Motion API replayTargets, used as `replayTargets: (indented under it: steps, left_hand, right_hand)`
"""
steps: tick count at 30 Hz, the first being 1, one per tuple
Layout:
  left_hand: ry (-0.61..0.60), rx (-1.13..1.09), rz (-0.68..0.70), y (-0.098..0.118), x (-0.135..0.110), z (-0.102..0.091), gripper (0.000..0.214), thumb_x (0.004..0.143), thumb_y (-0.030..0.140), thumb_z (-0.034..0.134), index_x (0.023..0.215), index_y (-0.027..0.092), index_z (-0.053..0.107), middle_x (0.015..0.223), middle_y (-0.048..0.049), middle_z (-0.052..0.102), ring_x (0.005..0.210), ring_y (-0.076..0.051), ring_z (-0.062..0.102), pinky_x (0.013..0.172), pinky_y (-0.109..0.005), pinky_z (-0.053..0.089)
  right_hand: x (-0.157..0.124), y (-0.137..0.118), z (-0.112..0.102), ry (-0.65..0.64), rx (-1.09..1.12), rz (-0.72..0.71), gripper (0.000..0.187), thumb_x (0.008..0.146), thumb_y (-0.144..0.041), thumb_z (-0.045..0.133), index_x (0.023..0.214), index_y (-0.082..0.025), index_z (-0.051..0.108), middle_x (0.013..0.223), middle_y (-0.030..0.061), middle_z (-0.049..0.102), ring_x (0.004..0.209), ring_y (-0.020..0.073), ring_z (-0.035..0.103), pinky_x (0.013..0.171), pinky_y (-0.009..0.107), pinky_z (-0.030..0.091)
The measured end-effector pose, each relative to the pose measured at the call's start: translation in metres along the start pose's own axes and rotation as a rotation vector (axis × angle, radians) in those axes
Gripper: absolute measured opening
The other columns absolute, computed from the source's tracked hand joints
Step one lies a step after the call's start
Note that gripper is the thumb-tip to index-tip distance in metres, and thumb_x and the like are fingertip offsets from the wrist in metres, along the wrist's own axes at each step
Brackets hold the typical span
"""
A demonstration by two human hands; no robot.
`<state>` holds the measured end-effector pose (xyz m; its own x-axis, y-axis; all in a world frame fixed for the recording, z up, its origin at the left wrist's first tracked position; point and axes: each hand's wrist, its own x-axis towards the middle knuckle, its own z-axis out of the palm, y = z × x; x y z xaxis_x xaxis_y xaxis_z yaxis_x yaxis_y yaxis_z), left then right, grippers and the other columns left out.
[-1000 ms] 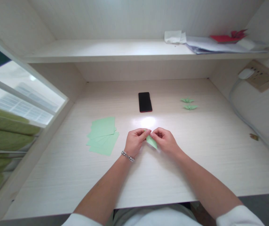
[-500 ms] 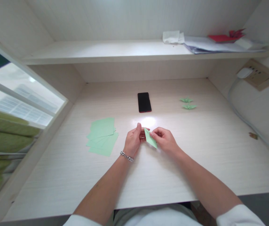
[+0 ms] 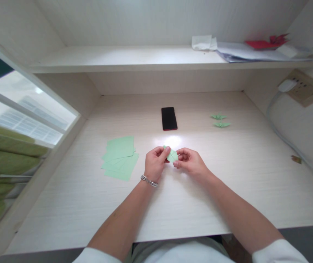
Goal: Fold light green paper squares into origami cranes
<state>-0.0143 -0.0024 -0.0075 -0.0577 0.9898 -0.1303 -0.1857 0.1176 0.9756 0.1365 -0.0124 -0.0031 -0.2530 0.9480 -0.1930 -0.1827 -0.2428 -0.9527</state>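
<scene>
Between my hands, just above the desk, is a small folded piece of light green paper. My left hand pinches its left side, with the thumb on top and the fingers behind. At the paper's lower right edge, my right hand grips it between thumb and bent fingers. Several loose green paper sheets lie overlapped to the left of my left hand. Two folded green paper cranes sit at the right, beyond my right hand.
A black phone lies on the desk beyond my hands. Above runs a shelf with white papers, a tissue and a red folded paper. At right, a plugged-in cable hangs beside the wall socket.
The green paper has turned and now shows a shorter, wider shape. My left thumb has come down onto it, and my right hand has shifted to its lower right edge.
</scene>
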Motion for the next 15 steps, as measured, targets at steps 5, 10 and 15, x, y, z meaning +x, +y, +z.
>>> replayTargets:
  steps: [5, 10, 15]
  left_hand:
    - [0.027, 0.036, 0.019, 0.0013, -0.0009, 0.0009, 0.026, 0.069, 0.040, 0.073, 0.073, 0.014, 0.068, 0.065, -0.0015, 0.062, 0.056, -0.011, 0.054, 0.051, -0.022, 0.046]
    - [0.034, 0.084, 0.049, 0.0027, -0.0047, 0.0059, 0.025, 0.068, 0.038, 0.074, 0.073, 0.015, 0.069, 0.062, -0.0003, 0.060, 0.054, -0.010, 0.051, 0.049, -0.021, 0.044]
    - [-0.021, -0.065, -0.054, 0.0036, -0.0060, 0.0077, 0.026, 0.068, 0.038, 0.074, 0.070, 0.014, 0.066, 0.060, 0.0006, 0.057, 0.052, -0.008, 0.050, 0.046, -0.019, 0.041]
  right_hand:
    - [0.0001, -0.0017, -0.0004, -0.003, 0.030, -0.014, 0.043, 0.058, -0.026, 0.081, 0.095, -0.019, 0.059, 0.063, -0.0031, 0.062, 0.057, 0.0132, 0.059, 0.056, 0.026, 0.045]
    - [0.0016, 0.0002, 0.0043, 0.120, 0.093, -0.046, 0.028, 0.065, -0.037, 0.076, 0.080, -0.018, 0.061, 0.058, -0.0039, 0.057, 0.049, 0.0096, 0.049, 0.049, 0.024, 0.038]
    - [0.0017, -0.0019, 0.0064, 0.088, 0.192, -0.005, 0.026, 0.067, -0.038, 0.074, 0.078, -0.018, 0.061, 0.067, -0.0005, 0.061, 0.058, 0.0122, 0.054, 0.053, 0.025, 0.041]
